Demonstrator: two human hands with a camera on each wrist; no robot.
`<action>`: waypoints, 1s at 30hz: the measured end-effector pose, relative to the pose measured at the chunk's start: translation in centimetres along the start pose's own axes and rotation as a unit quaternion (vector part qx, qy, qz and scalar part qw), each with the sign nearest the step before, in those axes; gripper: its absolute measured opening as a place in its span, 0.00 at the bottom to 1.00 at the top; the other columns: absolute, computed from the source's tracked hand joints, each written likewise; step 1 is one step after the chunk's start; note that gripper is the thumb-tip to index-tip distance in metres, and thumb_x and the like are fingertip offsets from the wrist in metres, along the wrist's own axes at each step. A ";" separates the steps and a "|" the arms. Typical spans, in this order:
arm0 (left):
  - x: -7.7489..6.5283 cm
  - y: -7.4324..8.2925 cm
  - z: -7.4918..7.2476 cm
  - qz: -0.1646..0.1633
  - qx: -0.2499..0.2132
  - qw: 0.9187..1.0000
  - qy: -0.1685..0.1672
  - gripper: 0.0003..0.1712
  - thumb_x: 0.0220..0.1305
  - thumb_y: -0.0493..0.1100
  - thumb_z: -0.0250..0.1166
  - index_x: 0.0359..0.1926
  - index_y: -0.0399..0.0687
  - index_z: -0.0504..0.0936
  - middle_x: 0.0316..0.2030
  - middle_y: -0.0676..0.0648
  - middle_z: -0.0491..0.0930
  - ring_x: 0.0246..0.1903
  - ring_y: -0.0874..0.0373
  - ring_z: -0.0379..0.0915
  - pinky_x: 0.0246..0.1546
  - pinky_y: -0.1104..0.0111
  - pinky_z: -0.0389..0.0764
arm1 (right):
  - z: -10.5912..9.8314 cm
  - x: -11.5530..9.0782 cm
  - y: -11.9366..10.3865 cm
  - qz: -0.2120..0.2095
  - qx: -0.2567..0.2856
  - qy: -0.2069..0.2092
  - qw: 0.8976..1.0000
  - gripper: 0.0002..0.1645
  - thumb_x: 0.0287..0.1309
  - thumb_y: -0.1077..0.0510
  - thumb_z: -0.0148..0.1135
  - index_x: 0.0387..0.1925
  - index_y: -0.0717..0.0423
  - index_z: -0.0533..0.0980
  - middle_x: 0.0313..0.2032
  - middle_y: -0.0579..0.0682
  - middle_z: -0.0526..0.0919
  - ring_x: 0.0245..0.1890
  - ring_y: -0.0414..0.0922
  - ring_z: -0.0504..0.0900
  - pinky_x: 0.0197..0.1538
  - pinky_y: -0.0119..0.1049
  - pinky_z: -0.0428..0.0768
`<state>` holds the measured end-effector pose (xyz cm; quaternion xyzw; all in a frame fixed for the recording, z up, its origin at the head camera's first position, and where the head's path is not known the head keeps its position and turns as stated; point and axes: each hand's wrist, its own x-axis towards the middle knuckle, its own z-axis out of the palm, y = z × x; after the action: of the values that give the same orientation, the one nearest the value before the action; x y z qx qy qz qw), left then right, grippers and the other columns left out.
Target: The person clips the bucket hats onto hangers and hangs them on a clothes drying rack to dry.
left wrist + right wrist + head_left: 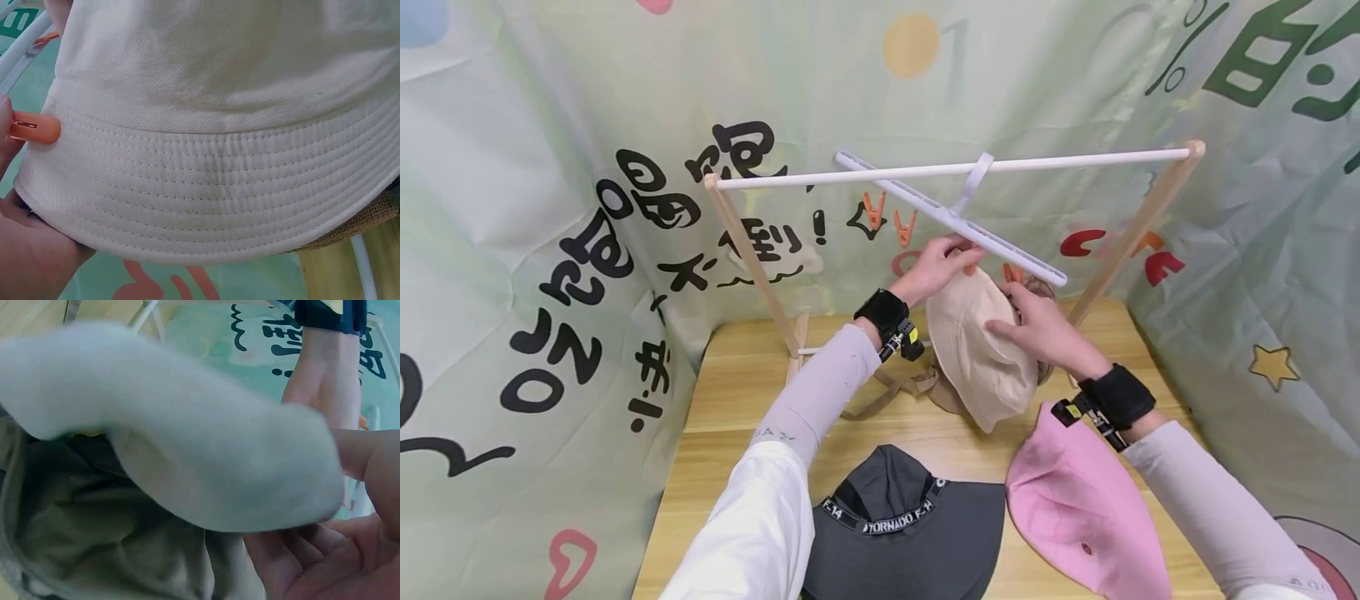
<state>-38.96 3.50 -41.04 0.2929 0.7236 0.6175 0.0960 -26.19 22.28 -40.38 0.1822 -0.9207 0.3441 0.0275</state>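
Observation:
A cream bucket hat [981,342] hangs tilted below a pale lavender hanger [951,218]. My left hand [942,265] is at the hat's upper edge and pinches an orange clothespin [35,127] that sits over the stitched brim; part of its grip is hidden behind the brim. With thumb and fingers, my right hand [1047,327] holds the hat's right side. Behind the cream hat, partly covered, is a brown hat [946,393] with a strap. Another orange clothespin [1012,272] shows near the hanger's right end.
The hanger hooks over the white rail of a wooden-legged rack [1138,229]. Two orange clothespins [874,212] hang at its left half. A dark grey wide-brimmed hat [917,542] and a pink hat [1082,500] lie on the wooden table [730,400]. Printed cloth walls surround it.

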 end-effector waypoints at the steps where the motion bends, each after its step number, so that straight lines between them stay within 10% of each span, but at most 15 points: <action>1: -0.1 0.0 0.0 0.000 0.007 1.000 0.003 0.16 0.72 0.47 0.61 0.56 0.47 0.80 0.39 0.40 0.79 0.43 0.54 0.74 0.44 0.73 0.73 | 0.1 -0.3 0.1 -0.003 0.004 0.007 1.000 0.37 0.63 0.56 0.66 0.68 0.66 0.63 0.55 0.66 0.77 0.48 0.57 0.79 0.49 0.53 0.77; 14: -0.4 0.5 0.0 -0.003 0.029 0.999 0.030 0.23 0.73 0.49 0.58 0.66 0.54 0.73 0.70 0.55 0.64 0.69 0.65 0.54 0.68 0.68 0.61 | 1.0 -3.6 0.5 -0.006 0.037 0.083 0.996 0.40 0.59 0.57 0.69 0.68 0.63 0.62 0.53 0.64 0.79 0.44 0.56 0.82 0.44 0.53 0.82; 30: -5.4 -0.2 -2.6 0.027 -0.003 0.995 0.097 0.21 0.71 0.43 0.61 0.61 0.42 0.75 0.56 0.46 0.78 0.53 0.61 0.74 0.57 0.69 0.74 | 2.4 -5.9 0.5 -0.064 -0.006 0.254 0.965 0.33 0.55 0.62 0.70 0.62 0.62 0.71 0.46 0.61 0.81 0.42 0.53 0.81 0.42 0.45 0.79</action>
<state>-35.98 -1.64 -41.85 0.2507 0.7192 0.6479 0.0094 -20.74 22.99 -43.56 0.1468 -0.8721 0.3710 0.2833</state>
